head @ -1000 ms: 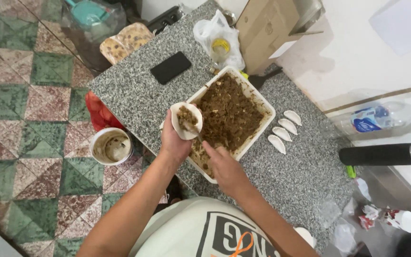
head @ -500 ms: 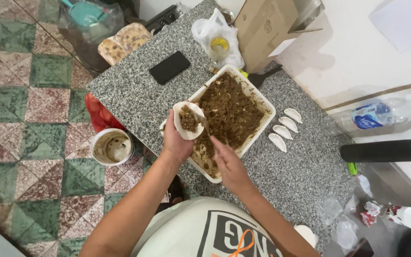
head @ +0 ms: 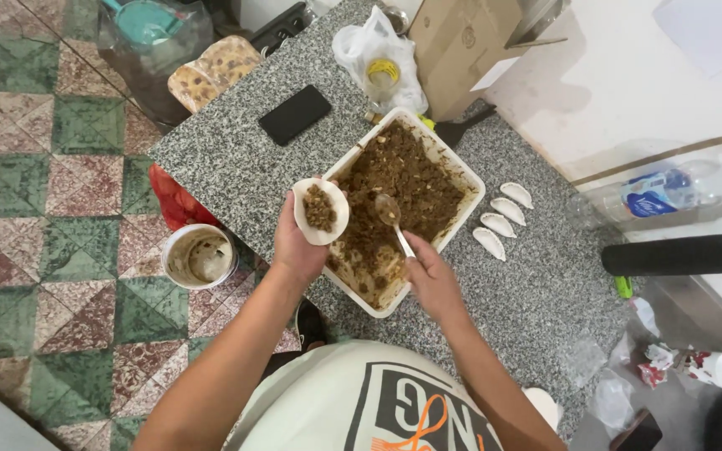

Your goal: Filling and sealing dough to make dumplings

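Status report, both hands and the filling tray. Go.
Left hand cradles round dough wrapper, filling on it. Right hand holds spoon over white tray of brown filling. Three folded dumplings beside tray; nothing obstructing.

Granite counter [head: 236, 159] carries filling tray [head: 461, 171], phone [head: 294, 114], dumplings [head: 503, 219].

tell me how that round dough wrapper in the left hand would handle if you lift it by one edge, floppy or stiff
Probably floppy: the dough wrapper looks thin and curves to the cupped left hand. Lifted by one edge it would likely sag and spill its brown filling. It may also tear easily, given how thin its rim looks. The folded dumplings suggest the dough bends readily.
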